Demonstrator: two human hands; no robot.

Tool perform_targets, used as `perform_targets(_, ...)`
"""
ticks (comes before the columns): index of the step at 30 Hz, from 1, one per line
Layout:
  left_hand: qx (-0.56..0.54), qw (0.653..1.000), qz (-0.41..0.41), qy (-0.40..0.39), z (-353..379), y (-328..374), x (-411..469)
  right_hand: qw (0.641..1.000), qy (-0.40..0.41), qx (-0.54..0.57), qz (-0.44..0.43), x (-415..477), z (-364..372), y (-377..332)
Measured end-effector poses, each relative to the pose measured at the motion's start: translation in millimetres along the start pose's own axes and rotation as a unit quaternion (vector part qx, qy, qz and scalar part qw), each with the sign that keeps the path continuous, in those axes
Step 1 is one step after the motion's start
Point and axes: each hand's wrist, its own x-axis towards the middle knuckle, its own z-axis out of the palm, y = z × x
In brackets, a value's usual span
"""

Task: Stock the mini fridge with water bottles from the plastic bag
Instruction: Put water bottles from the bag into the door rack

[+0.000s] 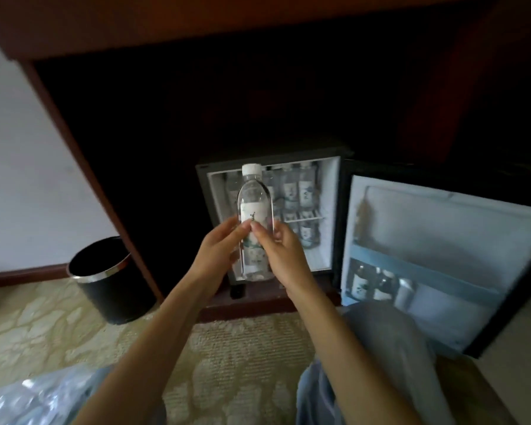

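Position: water bottle [255, 222], white cap up, held upright and off the floor, directly in front of the open mini fridge [333, 210] — not yet inside.
Weight: judged full, so fairly heavy for its size, though manageable in one hand.
Wall: thin clear plastic, likely to dent under a hard squeeze; smooth, perhaps slick above and below the paper label.
Best hold: around the labelled middle, thumb opposite fingers, clear of the tapered shoulder and the cap.
Grip, left: left hand [218, 256] curls round the left side of the lower body, fingertips [241, 231] meeting the label at the front.
Grip, right: right hand [284, 256] wraps the right side at the same height, thumb pressed on the label just beside the left fingertips.
Finger opening: closed down to the bottle's width on both sides, no slack visible; some motion blur, so exact contact of each finger hard to tell.
Shelves: standing bottles [304, 191] in rows on the upper and lower levels, toward the right; left part hidden behind the held bottle.
Door: fridge door [442, 240] swung open to the right, a few door bottles [360, 285] in its lower rack.
Bag: plastic bag [28, 400] at the lower left edge of view, crumpled, contents unclear.
Next move, as a guess: calls for a free slot on a shelf and a steady mid-body hold.
Risk: knocking over standing neighbours — tall, narrow, easily toppled.
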Motion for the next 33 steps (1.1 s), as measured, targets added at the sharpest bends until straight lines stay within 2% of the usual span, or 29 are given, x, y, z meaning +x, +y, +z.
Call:
perform_targets(4,0.020,0.997,-0.008,-0.075,65,14,26,0.999,0.014,-0.021,-0.039,5,-82,-10)
perform_targets(9,0.092,0.983,-0.028,-0.154,136,-1,60,0.998,0.035,-0.053,-0.026,6,-175,11)
perform_targets(17,0.150,0.952,-0.032,-0.266,163,-62,75,0.990,0.064,-0.117,0.035,-16,-217,90)
perform_targets(21,0.206,0.940,-0.020,-0.271,181,-104,78,0.982,0.111,-0.149,0.047,-29,-228,133)
perform_targets(26,0.196,0.946,0.040,-0.256,216,-176,73,0.964,0.196,-0.170,0.059,-45,-250,174)
perform_targets(33,0.188,0.961,0.066,-0.194,241,-240,73,0.953,0.207,-0.210,0.070,-42,-272,214)
